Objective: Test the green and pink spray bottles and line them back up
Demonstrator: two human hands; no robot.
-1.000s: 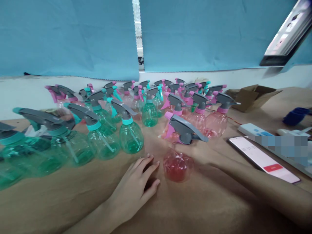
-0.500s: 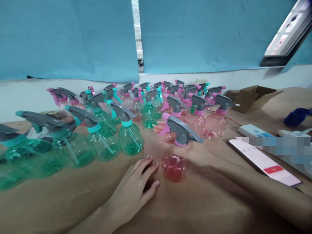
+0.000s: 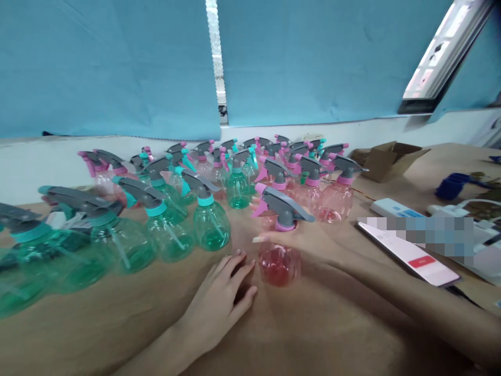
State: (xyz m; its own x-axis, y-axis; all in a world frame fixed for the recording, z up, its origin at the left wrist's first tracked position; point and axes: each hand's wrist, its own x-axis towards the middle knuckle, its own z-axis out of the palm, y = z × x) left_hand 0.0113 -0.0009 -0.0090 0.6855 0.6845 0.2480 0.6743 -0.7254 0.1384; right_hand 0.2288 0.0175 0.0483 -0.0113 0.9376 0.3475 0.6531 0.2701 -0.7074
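From the head camera, my right hand (image 3: 309,244) is closed around the neck of a pink spray bottle (image 3: 278,265), just under its grey head. My thumb tip shows at the left of the neck. The hand's outline blurs into the brown cover of the table (image 3: 117,324), so I cannot make out each finger.

The bottle stands upright with its base on the table and its long axis straight up and down. It is about midway between the left and right edges, nearer the near edge than the standing rows are. Its pink nozzle and trigger point toward the left edge. The long grey tail of the head slopes down toward the right edge, over my hand.

My left hand (image 3: 219,303) lies open and palm down on the table, holding nothing. Its fingers are loosely spread and the fingertips sit just beside the bottle's round belly without touching it.

Green spray bottles (image 3: 209,222) stand in rows toward the left edge, and other pink bottles (image 3: 336,196) cluster toward the far edge. A phone (image 3: 407,253) lies flat toward the right edge. A cardboard box (image 3: 385,159) sits near the far right corner.

Compared with a second ago, my left hand has not moved and my right hand keeps the same grip. The bottle now stands slightly closer to my left fingertips, with its head turned the same way.
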